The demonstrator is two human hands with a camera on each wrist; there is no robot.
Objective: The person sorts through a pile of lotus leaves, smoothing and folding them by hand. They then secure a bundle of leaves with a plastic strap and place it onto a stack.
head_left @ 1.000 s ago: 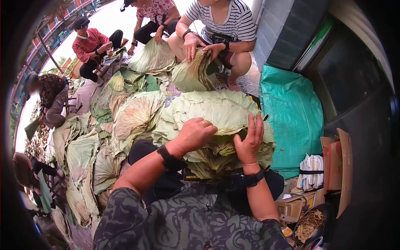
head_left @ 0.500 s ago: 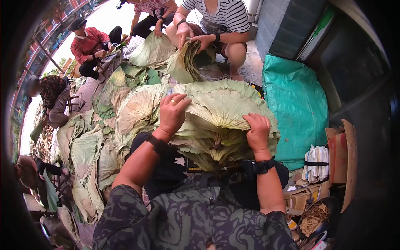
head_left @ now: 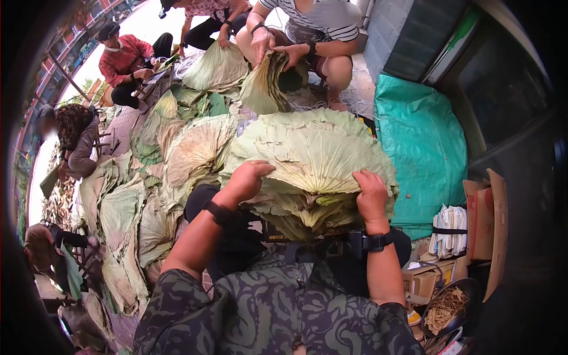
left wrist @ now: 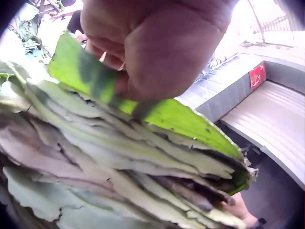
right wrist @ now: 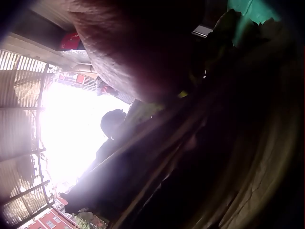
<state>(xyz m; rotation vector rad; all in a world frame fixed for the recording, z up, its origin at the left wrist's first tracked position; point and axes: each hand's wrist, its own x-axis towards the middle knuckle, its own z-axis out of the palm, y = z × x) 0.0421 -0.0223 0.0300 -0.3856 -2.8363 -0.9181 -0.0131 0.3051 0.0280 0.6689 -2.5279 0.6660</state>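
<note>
A thick stack of large, dried, pale green leaves (head_left: 310,220), which look like folded lotus leaves, lies in front of me at my knees. Its top leaf (head_left: 316,148) fans out with ribs running from the near middle. My left hand (head_left: 242,180) pinches this leaf's left edge; in the left wrist view finger shadows show through the bright green leaf (left wrist: 190,125), with the thumb on the near side. On the right, my right hand (head_left: 373,194) grips the same leaf's near edge, fingertips over the top. The right wrist view is mostly dark, its fingers hidden.
More leaves (head_left: 198,151) cover the ground to the left. Opposite, a person in a striped shirt (head_left: 337,38) holds a leaf bundle (head_left: 263,89); other people sit farther left. To the right are a green tarp (head_left: 420,157), cardboard (head_left: 496,231) and a dark pan (head_left: 452,310).
My left hand moved from the leaf's near middle out to its left edge, then came down a little. My right hand went from spread fingers to gripping the right side.
</note>
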